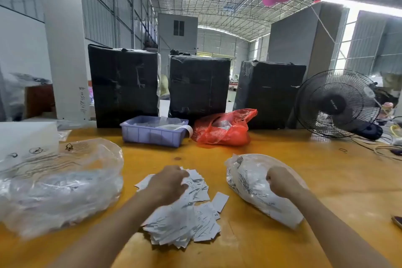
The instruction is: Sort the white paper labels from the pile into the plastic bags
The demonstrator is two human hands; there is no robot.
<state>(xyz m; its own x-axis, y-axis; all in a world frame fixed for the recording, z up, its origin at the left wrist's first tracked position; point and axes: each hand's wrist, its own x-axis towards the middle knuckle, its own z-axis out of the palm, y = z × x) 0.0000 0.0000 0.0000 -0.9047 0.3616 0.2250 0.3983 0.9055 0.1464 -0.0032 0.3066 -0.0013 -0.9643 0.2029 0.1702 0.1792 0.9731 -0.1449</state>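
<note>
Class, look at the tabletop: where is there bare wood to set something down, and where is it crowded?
Bare wood lies between the purple tray and the label pile, and right of the filled bag toward the fan. The near left is crowded by the big plastic bag.

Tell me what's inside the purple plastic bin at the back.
The purple bin holds clear plastic bags and a white paper strip draped over its rim; anything beneath is hidden.
</note>
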